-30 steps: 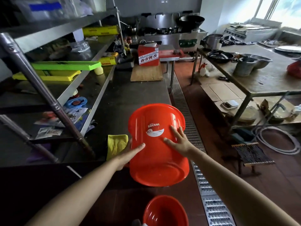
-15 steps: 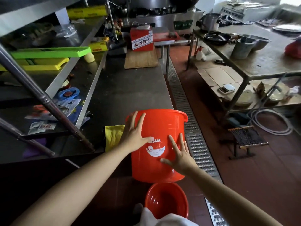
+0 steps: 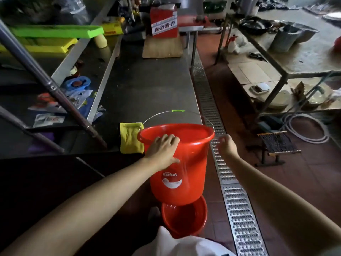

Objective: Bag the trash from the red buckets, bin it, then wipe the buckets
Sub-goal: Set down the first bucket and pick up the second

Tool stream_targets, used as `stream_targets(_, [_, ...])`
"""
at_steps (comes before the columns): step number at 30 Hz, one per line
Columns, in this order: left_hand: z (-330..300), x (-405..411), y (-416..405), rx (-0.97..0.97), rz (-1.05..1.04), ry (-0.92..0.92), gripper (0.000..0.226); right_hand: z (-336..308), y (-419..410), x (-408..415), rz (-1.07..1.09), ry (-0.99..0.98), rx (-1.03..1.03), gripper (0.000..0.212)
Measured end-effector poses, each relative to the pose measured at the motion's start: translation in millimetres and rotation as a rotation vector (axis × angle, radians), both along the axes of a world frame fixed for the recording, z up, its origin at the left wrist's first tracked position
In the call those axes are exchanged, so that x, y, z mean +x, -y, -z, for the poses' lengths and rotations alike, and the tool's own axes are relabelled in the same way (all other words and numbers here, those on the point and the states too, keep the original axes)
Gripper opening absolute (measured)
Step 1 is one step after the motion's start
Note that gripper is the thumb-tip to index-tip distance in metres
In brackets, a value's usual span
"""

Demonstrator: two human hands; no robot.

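Closest to me, a smaller red bucket (image 3: 184, 218) stands on the tiled floor, its mouth up, partly covered by the base of the larger red bucket (image 3: 180, 163) held upright above it. My left hand (image 3: 162, 152) grips that larger bucket at the near rim, fingers hooked over the edge and thumb pressed on the outer wall above the white label. My right hand (image 3: 226, 145) hangs just beside the bucket's right rim, apart from it and blurred; the fingers look loosely bent and hold nothing I can make out. The wire handle (image 3: 178, 111) with its green grip arcs up behind the rim. Just left of the bucket a yellow cloth (image 3: 130, 137) lies on the dark steel counter (image 3: 147, 85). A metal floor drain grate (image 3: 238, 209) runs along the right. Farther back on the counter sit a wooden board (image 3: 162, 48) and a red carton (image 3: 163, 23).
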State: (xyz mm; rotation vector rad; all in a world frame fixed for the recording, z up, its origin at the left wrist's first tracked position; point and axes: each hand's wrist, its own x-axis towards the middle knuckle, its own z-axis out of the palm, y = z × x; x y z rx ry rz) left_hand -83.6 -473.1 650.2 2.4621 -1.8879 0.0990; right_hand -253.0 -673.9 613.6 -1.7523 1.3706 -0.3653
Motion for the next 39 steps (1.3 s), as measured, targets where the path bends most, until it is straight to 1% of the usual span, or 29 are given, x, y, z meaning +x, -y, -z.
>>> stream_targets(2, [7, -13, -30, -0.011, 0.049, 0.012, 0.061, 3, 6, 4, -0.021, 0.074, 0.235, 0.021])
stream_targets(4, [15, -26, -61, 0.004, 0.086, 0.010, 0.056, 11, 4, 10, 0.061, 0.181, 0.525, 0.029])
stream_targets(5, [19, -32, -75, 0.017, 0.105, 0.012, 0.055, 16, 3, 11, 0.107, 0.197, 0.602, 0.033])
stream_targets(7, [25, -39, -105, 0.052, 0.123, 0.015, 0.055, 32, -8, 15, 0.109, 0.151, 0.640, 0.027])
stream_targets(8, [28, -42, -121, 0.069, 0.127, 0.008, 0.053, 41, -17, 15, 0.094, 0.104, 0.625, 0.023])
stream_targets(9, [30, -43, -137, 0.081, 0.126, -0.001, 0.051, 48, -26, 15, 0.073, 0.046, 0.587, 0.025])
stream_targets(10, [32, -43, -151, 0.088, 0.126, -0.010, 0.048, 55, -36, 15, 0.047, -0.027, 0.509, 0.028])
stream_targets(12, [37, -42, -178, 0.101, 0.126, -0.040, 0.045, 64, -55, 18, -0.045, -0.218, 0.240, 0.030])
stream_targets(13, [40, -41, -190, 0.112, 0.123, -0.053, 0.044, 65, -66, 21, -0.102, -0.282, 0.132, 0.032])
stream_targets(14, [44, -40, -202, 0.126, 0.116, -0.062, 0.044, 62, -78, 26, -0.151, -0.317, 0.065, 0.036])
stream_targets(16, [53, -37, -227, 0.154, 0.097, -0.084, 0.047, 52, -105, 39, -0.220, -0.337, 0.000, 0.042])
stream_targets(19, [70, -26, -265, 0.186, 0.083, -0.116, 0.054, 43, -146, 62, -0.319, -0.288, -0.091, 0.040])
stream_targets(21, [83, -16, -291, 0.238, 0.093, -0.121, 0.057, 34, -179, 78, -0.356, -0.195, -0.081, 0.028])
stream_targets(22, [90, -13, -304, 0.260, 0.098, -0.115, 0.057, 28, -197, 89, -0.404, -0.153, -0.076, 0.026])
stream_targets(23, [96, -10, -317, 0.271, 0.101, -0.105, 0.058, 20, -215, 100, -0.478, -0.128, -0.082, 0.028])
stream_targets(25, [106, -4, -342, 0.266, 0.097, -0.095, 0.059, 8, -251, 122, -0.627, -0.141, -0.067, 0.034])
stream_targets(27, [114, 1, -366, 0.277, 0.073, -0.106, 0.060, 4, -288, 135, -0.752, -0.194, -0.019, 0.030])
stream_targets(29, [119, 5, -389, 0.334, 0.068, -0.113, 0.063, 7, -322, 138, -0.799, -0.222, -0.001, 0.025])
stream_targets(32, [128, 13, -420, 0.485, 0.078, -0.098, 0.077, 21, -365, 141, -0.802, -0.190, 0.026, 0.024])
stream_targets(34, [136, 19, -439, 0.550, 0.086, -0.094, 0.082, 35, -389, 143, -0.870, -0.208, -0.022, 0.023])
stream_targets(36, [141, 24, -450, 0.553, 0.075, -0.106, 0.079, 56, -411, 143, -0.924, -0.250, -0.030, 0.020])
stream_targets(37, [142, 26, -453, 0.548, 0.058, -0.116, 0.072, 67, -420, 143, -0.937, -0.271, -0.010, 0.019])
stream_targets(39, [146, 29, -455, 0.514, 0.016, -0.112, 0.051, 90, -433, 144, -0.956, -0.292, 0.033, 0.020])
